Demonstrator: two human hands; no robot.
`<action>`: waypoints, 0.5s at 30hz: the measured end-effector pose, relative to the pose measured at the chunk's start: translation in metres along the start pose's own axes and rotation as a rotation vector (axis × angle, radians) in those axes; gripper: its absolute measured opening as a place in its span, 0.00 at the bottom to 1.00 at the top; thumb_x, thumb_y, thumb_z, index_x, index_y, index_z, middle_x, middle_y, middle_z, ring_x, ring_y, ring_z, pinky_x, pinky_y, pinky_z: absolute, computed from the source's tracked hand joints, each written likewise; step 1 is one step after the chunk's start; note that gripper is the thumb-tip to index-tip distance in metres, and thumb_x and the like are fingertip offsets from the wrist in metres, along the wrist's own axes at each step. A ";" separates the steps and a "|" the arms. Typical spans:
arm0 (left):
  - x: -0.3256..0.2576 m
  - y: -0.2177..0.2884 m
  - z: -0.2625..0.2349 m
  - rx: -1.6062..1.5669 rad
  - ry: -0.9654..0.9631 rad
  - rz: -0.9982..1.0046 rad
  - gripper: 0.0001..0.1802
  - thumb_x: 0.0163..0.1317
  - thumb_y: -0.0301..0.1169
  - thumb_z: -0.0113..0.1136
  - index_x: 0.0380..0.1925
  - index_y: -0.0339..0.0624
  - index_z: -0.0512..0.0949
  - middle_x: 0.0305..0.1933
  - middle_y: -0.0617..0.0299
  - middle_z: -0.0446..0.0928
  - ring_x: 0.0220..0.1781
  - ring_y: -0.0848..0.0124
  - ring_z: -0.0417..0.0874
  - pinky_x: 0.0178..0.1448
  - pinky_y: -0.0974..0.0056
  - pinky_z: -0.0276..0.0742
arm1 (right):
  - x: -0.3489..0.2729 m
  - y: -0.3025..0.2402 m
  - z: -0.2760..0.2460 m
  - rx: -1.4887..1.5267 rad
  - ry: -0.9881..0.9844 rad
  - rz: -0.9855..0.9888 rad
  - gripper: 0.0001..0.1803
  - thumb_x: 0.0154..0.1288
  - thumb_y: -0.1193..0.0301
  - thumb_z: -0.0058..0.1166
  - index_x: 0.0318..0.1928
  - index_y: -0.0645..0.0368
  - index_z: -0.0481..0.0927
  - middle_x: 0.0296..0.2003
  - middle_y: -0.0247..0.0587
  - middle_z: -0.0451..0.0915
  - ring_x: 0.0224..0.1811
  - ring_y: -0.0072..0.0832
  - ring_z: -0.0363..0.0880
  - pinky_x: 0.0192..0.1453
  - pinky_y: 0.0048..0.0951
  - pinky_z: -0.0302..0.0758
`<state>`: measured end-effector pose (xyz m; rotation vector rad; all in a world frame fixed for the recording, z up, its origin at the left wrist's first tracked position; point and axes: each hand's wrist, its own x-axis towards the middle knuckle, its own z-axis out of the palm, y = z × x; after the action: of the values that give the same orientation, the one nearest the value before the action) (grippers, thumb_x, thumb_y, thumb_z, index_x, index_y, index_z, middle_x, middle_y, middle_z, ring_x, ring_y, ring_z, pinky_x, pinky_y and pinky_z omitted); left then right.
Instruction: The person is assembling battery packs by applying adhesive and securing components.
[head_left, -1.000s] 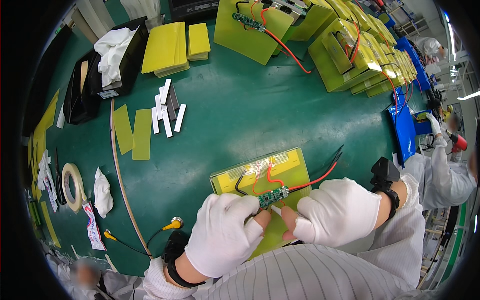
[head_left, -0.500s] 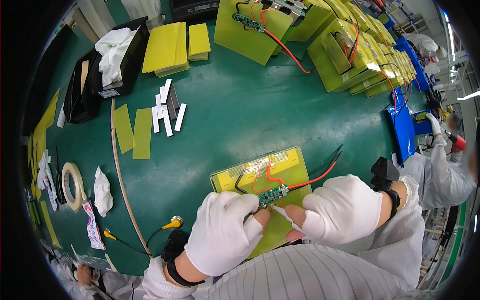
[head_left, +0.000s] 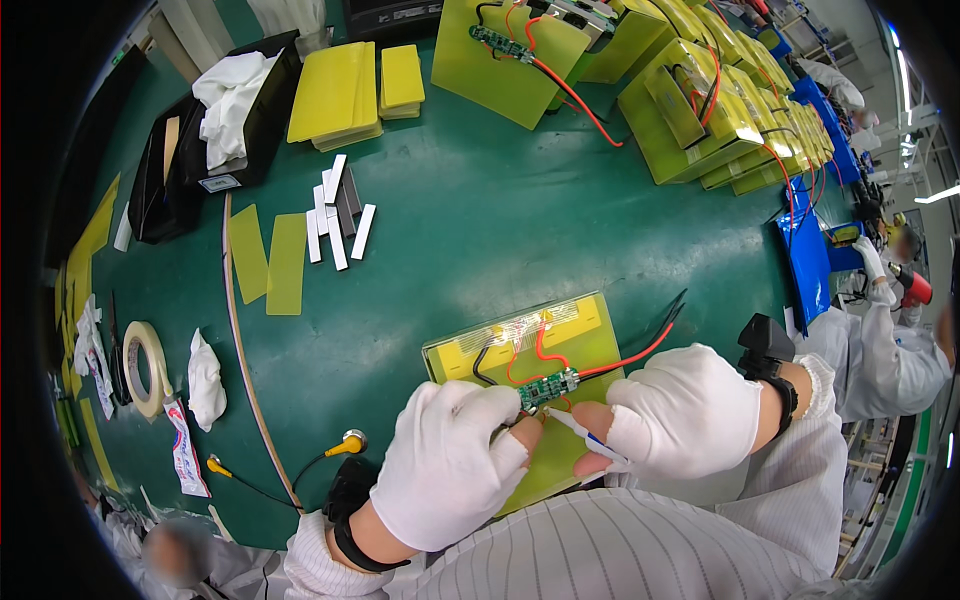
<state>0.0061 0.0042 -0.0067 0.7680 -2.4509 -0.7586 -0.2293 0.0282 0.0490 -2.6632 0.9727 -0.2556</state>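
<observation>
Our gloved left hand (head_left: 450,465) and right hand (head_left: 685,410) have closed in slightly over the yellow battery pack (head_left: 530,350) at 6 o'clock on the green counter (head_left: 450,230). Left fingertips pinch the small circuit board (head_left: 548,388); the right grips a thin white strip (head_left: 585,437). Work continues at the board. The pack's near edge is hidden under our hands; the strip's kind is unclear.

Prob. electronics assy workshop: green bench mat (head_left: 450,230), stacked yellow battery packs (head_left: 700,110), gowned co-worker (head_left: 900,350).
</observation>
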 end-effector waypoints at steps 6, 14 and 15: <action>-0.001 0.000 0.001 0.001 -0.002 0.011 0.09 0.49 0.26 0.66 0.33 0.44 0.81 0.36 0.63 0.75 0.37 0.62 0.75 0.36 0.57 0.67 | 0.002 0.000 0.001 0.006 0.008 -0.004 0.41 0.56 0.55 0.67 0.63 0.64 0.65 0.16 0.29 0.65 0.11 0.26 0.65 0.13 0.29 0.57; -0.001 0.000 0.001 0.001 -0.003 0.009 0.09 0.49 0.26 0.67 0.32 0.43 0.80 0.37 0.63 0.75 0.37 0.62 0.75 0.36 0.57 0.67 | 0.002 -0.001 0.004 0.015 0.012 -0.006 0.42 0.57 0.56 0.66 0.65 0.65 0.63 0.16 0.29 0.65 0.11 0.25 0.65 0.13 0.28 0.57; -0.001 0.000 0.001 0.001 -0.003 0.008 0.09 0.49 0.26 0.67 0.32 0.43 0.80 0.37 0.63 0.75 0.37 0.62 0.75 0.36 0.57 0.67 | 0.002 -0.001 0.005 0.016 0.012 -0.007 0.42 0.57 0.56 0.66 0.65 0.65 0.63 0.16 0.29 0.65 0.11 0.25 0.65 0.13 0.28 0.57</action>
<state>0.0061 0.0051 -0.0079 0.7574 -2.4556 -0.7560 -0.2261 0.0292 0.0445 -2.6539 0.9614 -0.2799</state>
